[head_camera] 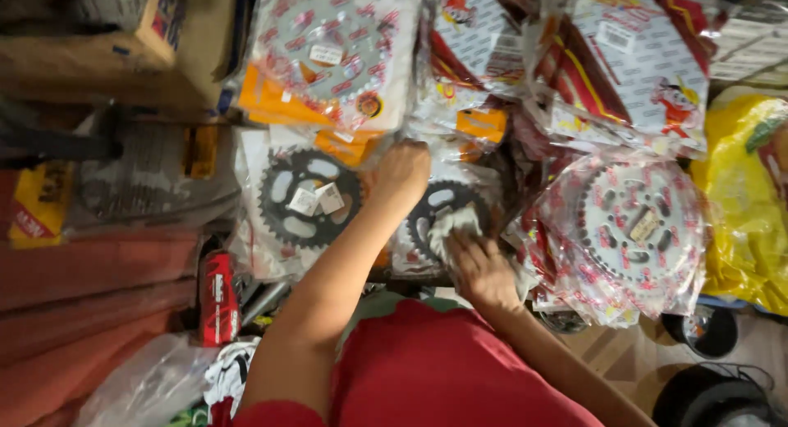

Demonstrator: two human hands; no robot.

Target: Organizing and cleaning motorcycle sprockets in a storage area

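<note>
A black toothed sprocket in a clear plastic bag (pixel 431 204) lies in the middle of a heap of packaged sprockets. My left hand (pixel 402 172) is closed in a fist on the top edge of that bag. My right hand (pixel 480 267) is lower and to the right, pressing a crumpled white cloth (pixel 454 224) against the sprocket's face. My red shirt fills the bottom of the view and hides what lies under my arms.
Another bagged black sprocket (pixel 305 199) lies left of my left hand. Silver sprockets in red-printed bags (pixel 636 230) (pixel 332 41) lie right and above. A yellow plastic bag (pixel 743 205) is far right, cardboard boxes (pixel 123 41) top left, a red packet (pixel 219 300) lower left.
</note>
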